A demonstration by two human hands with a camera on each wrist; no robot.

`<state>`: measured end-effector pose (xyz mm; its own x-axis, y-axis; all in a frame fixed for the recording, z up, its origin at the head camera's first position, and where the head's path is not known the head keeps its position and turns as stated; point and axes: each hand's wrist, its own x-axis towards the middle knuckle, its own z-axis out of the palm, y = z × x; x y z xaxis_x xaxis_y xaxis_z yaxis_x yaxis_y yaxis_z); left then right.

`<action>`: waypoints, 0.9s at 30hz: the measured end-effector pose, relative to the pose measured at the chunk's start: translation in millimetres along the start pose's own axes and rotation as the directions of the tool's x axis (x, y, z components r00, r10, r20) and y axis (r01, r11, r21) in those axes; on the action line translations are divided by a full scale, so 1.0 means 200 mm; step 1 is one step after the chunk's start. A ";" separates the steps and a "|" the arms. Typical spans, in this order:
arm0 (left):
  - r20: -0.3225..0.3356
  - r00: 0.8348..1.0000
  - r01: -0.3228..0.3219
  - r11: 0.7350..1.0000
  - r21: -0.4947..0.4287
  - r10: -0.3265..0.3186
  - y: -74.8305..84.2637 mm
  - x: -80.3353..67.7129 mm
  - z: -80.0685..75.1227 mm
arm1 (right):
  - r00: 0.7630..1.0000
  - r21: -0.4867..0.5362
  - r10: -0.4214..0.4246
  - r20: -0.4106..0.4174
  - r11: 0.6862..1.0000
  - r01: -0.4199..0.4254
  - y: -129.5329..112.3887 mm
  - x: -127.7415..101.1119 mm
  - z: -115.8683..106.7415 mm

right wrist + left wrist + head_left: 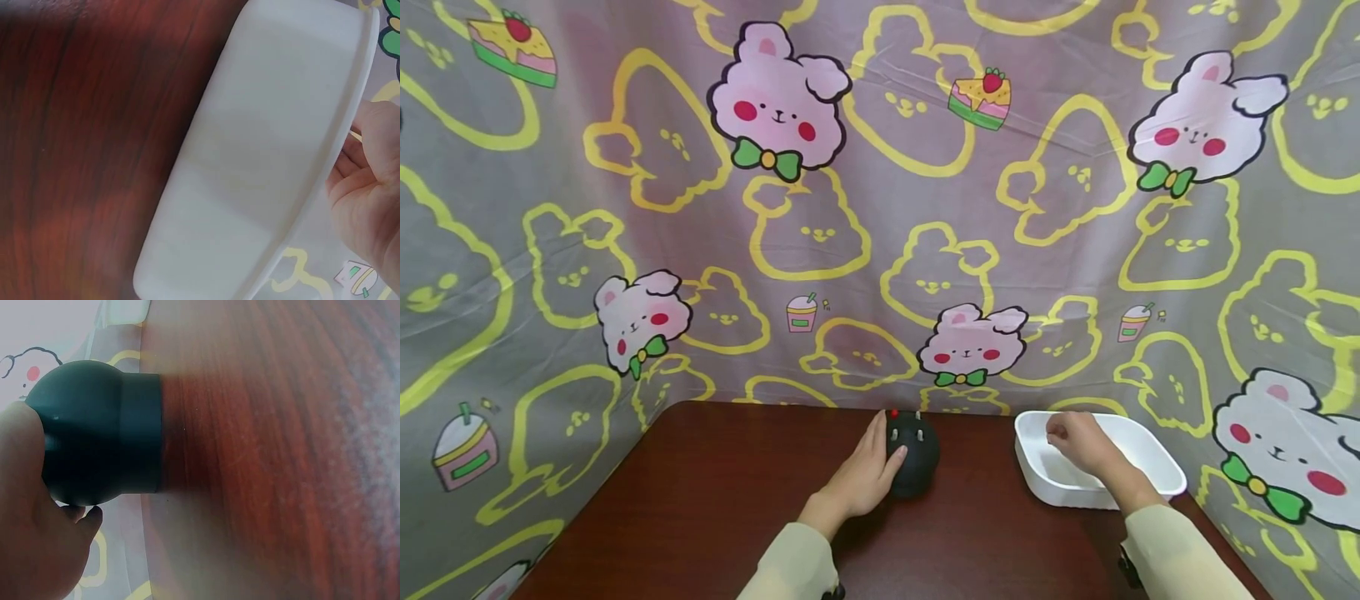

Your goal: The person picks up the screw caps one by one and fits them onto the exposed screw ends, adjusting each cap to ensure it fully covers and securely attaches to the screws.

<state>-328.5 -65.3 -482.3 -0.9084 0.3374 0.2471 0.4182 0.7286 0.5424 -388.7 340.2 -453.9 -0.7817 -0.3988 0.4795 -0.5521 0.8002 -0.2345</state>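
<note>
A black round holder [914, 460] stands on the dark wooden table [700, 500], with a red-headed pin [894, 413] and pale pins sticking out of its top. My left hand [861, 477] grips its left side. In the left wrist view the holder [100, 437] shows a domed body and a cylindrical band, with my left hand [31, 550] cupped against it. My right hand [1072, 439] reaches into a white tray [1153, 457] at the right, fingers bunched. In the right wrist view the right hand [365, 181] curls over the tray [250, 156] rim, pinching what looks like a thin pale pin [354, 133].
A grey cloth [880, 208] printed with pink bunnies and yellow outlines hangs behind and around the table. The tray sits near the table's right edge. Bare dark wood spreads to the left of the holder and toward the front edge.
</note>
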 end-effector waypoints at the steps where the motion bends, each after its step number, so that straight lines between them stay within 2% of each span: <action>1: 0.001 1.000 0.000 1.000 -0.001 0.000 0.00 0.00 0.00 | 1.000 -0.003 -0.011 -0.012 1.000 0.011 0.00 0.00 0.00; 7: 0.002 1.000 -0.002 1.000 0.003 0.001 0.00 0.00 0.00 | 0.998 -0.014 -0.048 -0.050 0.999 0.047 -0.04 0.03 -0.01; 19: 0.003 1.000 0.001 1.000 0.004 -0.001 -0.01 0.01 0.00 | 1.000 0.052 -0.030 -0.007 0.998 0.030 -0.14 0.07 -0.05; 27: 0.004 1.000 -0.003 1.000 0.002 0.003 -0.01 0.01 0.00 | 0.997 0.062 -0.077 -0.025 0.995 0.079 -0.18 0.09 -0.06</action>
<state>-331.1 -66.9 -483.6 -0.9070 0.3421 0.2456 0.4211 0.7290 0.5397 -378.9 309.8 -427.3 -0.7292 -0.4483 0.5170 -0.6290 0.7367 -0.2483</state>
